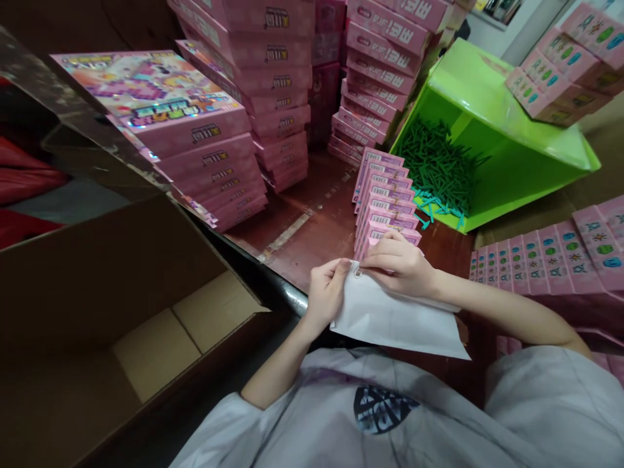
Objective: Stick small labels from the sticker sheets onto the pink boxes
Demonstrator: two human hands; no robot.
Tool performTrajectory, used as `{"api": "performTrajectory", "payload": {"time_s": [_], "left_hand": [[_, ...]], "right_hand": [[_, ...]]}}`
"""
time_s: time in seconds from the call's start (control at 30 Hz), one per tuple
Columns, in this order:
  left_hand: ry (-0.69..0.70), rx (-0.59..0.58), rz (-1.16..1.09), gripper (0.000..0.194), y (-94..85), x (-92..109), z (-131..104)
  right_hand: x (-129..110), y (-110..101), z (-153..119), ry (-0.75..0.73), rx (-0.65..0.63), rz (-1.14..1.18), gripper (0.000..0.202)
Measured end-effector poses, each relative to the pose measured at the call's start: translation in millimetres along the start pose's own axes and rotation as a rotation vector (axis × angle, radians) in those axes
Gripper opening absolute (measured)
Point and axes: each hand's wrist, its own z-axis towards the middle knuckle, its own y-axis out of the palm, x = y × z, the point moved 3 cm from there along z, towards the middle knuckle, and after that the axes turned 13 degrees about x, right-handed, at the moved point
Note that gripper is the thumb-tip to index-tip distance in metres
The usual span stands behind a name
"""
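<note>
White flat bag point(394, 318), plain, smooth; both hands, left point(325, 292) and right point(400, 265), pinching top edge.

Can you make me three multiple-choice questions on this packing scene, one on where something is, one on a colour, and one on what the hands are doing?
1. Where does the open cardboard box sit relative to the person?
A. To their left
B. Behind the green bin
C. On the pink stacks

2. What colour is the tipped bin that holds the small sticks?
A. Red
B. Bright green
C. White

3. What are the left hand and right hand doing?
A. Resting empty on the table
B. Both gripping the white bag at its top edge
C. Lifting a pink box

Answers: 1 A, the box fills the lower left of the view. 2 B, its walls are bright green. 3 B, the fingers of both hands pinch the bag's upper edge, in front of the fanned pink packs.
</note>
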Motion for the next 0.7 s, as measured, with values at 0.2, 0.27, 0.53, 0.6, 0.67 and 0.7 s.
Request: {"api": "performTrajectory", "payload": {"time_s": [0.2, 0.27, 0.53, 0.6, 0.67, 0.7], "left_hand": [[-0.032, 0.047, -0.007, 0.064, -3.5, -2.4, 1.0], [-0.048, 0.065, -0.014, 0.064, -3.8, -3.9, 1.0], [-0.107, 0.013, -0.121, 0.067, 3.6, -0.6, -7.6], [-0.146, 0.021, -0.146, 0.064, 3.9, -1.0, -7.2], [-0.179, 0.022, -0.168, 0.059, 4.3, -2.0, -5.7], [-0.189, 0.029, -0.175, 0.057, 4.2, -2.8, -4.5]], "right_hand": [[-15.0, -11.7, 4.5, -0.007, 0.098, 0.044, 0.015], [-17.5, -18.1, 9.1, 0.103, 0.258, 0.044, 0.021], [-10.7, 10.7, 7.0, 0.289, 0.036, 0.043, 0.069], [-12.2, 13.7, 3.0, 0.215, 0.061, -0.013, 0.069], [-18.2, 15.1, -0.8, 0.144, 0.053, -0.056, 0.071], [-22.2, 15.3, -2.1, 0.125, 0.037, -0.056, 0.071]]}}
